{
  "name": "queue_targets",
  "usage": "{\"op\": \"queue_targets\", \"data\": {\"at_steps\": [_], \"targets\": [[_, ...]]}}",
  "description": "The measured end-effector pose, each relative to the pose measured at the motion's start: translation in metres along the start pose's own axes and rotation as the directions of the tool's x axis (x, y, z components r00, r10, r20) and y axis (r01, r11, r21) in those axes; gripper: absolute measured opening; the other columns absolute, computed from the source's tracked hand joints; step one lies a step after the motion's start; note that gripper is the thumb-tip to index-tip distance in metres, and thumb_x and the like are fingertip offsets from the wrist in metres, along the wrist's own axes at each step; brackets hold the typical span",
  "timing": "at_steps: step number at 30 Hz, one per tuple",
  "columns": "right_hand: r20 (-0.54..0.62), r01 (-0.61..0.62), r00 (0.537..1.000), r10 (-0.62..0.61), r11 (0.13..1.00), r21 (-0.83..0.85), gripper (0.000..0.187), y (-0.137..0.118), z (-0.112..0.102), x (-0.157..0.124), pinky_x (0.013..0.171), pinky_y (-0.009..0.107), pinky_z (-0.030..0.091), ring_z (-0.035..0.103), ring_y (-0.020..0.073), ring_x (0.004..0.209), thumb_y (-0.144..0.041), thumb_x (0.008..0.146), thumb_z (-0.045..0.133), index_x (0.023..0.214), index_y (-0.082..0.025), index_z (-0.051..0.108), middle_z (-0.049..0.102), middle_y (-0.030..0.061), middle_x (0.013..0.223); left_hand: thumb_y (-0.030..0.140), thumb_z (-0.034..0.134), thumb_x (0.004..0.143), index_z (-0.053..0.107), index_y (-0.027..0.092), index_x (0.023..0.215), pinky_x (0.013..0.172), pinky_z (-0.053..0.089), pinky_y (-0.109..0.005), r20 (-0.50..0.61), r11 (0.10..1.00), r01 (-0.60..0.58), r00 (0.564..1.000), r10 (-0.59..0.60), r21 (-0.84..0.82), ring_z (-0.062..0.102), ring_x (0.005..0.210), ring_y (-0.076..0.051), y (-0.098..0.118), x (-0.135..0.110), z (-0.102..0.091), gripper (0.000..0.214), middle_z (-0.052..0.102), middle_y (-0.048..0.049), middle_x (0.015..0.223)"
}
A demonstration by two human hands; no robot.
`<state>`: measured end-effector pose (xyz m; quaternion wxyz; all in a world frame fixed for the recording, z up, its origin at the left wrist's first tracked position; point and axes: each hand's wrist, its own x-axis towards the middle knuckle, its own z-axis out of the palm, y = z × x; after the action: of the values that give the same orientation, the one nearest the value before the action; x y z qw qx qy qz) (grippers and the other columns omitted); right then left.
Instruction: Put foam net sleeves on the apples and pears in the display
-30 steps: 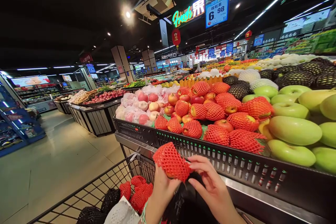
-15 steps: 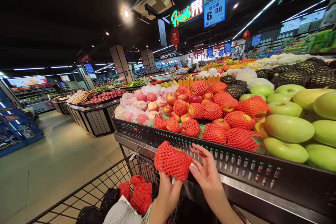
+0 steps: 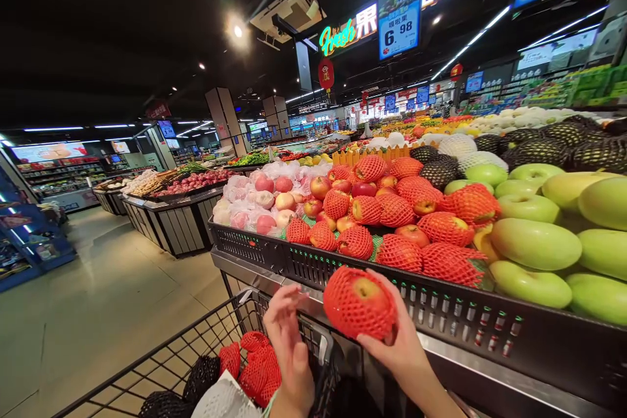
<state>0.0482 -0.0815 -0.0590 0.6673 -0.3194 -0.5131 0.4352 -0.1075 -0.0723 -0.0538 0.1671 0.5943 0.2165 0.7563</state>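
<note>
An apple in a red foam net [image 3: 360,304] is gripped in my right hand [image 3: 399,333], just in front of the fruit display. Part of its bare skin shows through the top opening of the net. To its left, my left hand [image 3: 291,346] is raised with nothing in it, fingers apart and slightly curled. Below that hand is a black wire shopping cart [image 3: 186,333], with red-netted fruit [image 3: 259,366], black-netted items [image 3: 200,375] and a white foam-netted item [image 3: 225,398] inside.
Beyond my hands, a black slotted crate wall [image 3: 333,274] fronts red-netted apples [image 3: 355,241], plastic-wrapped fruit [image 3: 264,199] and large green fruit [image 3: 536,241]. Another produce stand [image 3: 176,215] is at left across the floor [image 3: 132,300]. Price screens [image 3: 399,19] hang overhead.
The netted apple has passed from my left hand to my right and moved rightward. My left hand has let go and shifted left.
</note>
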Motion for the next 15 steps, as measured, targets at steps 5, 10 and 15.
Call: {"op": "queue_targets", "data": {"at_steps": [5, 10, 15], "targets": [[0.317, 0.087, 0.948, -0.015, 0.973, -0.215, 0.089, -0.009, 0.003, -0.019, 0.119, 0.048, 0.02, 0.019, 0.0286, 0.147, -0.038, 0.077, 0.074, 0.15, -0.027, 0.025, 0.018, 0.0095, 0.16, 0.075, 0.072, 0.052, 0.035, 0.028, 0.141, 0.104, 0.047, -0.05, 0.319, 0.904, 0.368, 0.902, -0.291, -0.217, 0.049, 0.13, -0.038, 0.002, -0.01, 0.015, 0.107, 0.043, -0.0185, 0.146], [0.416, 0.188, 0.896, -0.153, 0.981, -0.042, 0.081, -0.007, 0.005, -0.024, 0.12, 0.048, 0.003, -0.01, 0.0219, 0.147, -0.062, 0.09, 0.044, 0.152, -0.039, -0.003, -0.014, -0.0082, 0.16, 0.066, 0.083, 0.043, 0.034, 0.031, 0.138, 0.104, 0.047, -0.053, 0.313, 0.868, 0.384, 0.905, -0.287, -0.315, 0.053, 0.126, -0.04, 0.001, -0.019, 0.021, 0.112, 0.049, -0.0181, 0.143], [0.439, 0.051, 0.897, -0.055, 0.998, 0.022, 0.079, -0.009, 0.007, -0.011, 0.12, 0.044, 0.011, -0.001, 0.0205, 0.149, -0.073, 0.085, 0.035, 0.152, -0.04, 0.01, -0.002, -0.0067, 0.162, 0.05, 0.084, 0.062, 0.029, 0.025, 0.141, 0.094, 0.056, -0.044, 0.196, 0.954, 0.299, 0.938, -0.287, -0.034, 0.065, 0.111, -0.032, -0.004, -0.029, 0.01, 0.1, 0.057, -0.0182, 0.13]]}}
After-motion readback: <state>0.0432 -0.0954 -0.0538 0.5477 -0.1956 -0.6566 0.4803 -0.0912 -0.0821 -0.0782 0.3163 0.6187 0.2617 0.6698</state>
